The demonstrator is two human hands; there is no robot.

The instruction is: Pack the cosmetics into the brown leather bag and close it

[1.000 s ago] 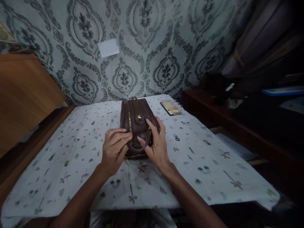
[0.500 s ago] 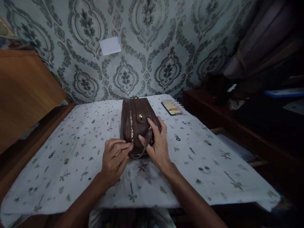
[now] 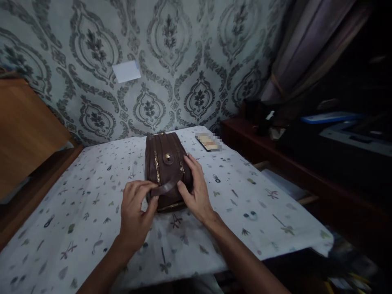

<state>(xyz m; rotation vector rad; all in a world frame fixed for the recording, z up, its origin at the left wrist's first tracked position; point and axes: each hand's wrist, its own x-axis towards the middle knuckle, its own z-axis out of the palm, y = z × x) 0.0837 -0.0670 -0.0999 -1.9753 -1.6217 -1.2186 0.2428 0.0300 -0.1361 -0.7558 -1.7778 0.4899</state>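
Observation:
A dark brown bag (image 3: 167, 171) with gold zippers and a round gold clasp lies on the cloth-covered table (image 3: 101, 196). At its near left corner, my left hand (image 3: 136, 208) pinches one end of a brown strap (image 3: 168, 188) between thumb and fingers. The strap runs across the near part of the bag towards the right zipper. My right hand (image 3: 197, 190) rests against the bag's right side, its fingers and thumb spread apart, the thumb near the strap's right end.
A phone (image 3: 210, 142) lies at the table's back right. Left of the table stands a wooden cabinet (image 3: 30, 130). Along the right side run a dark red ledge (image 3: 275, 163) and an open shelf with a pale sheet (image 3: 284, 183). A patterned wall closes the back.
The view has turned right, so everything sits further left. The strap, earlier hanging by my right thumb, now stretches across to my left fingers. My right fingers have moved off the strap's zipper end.

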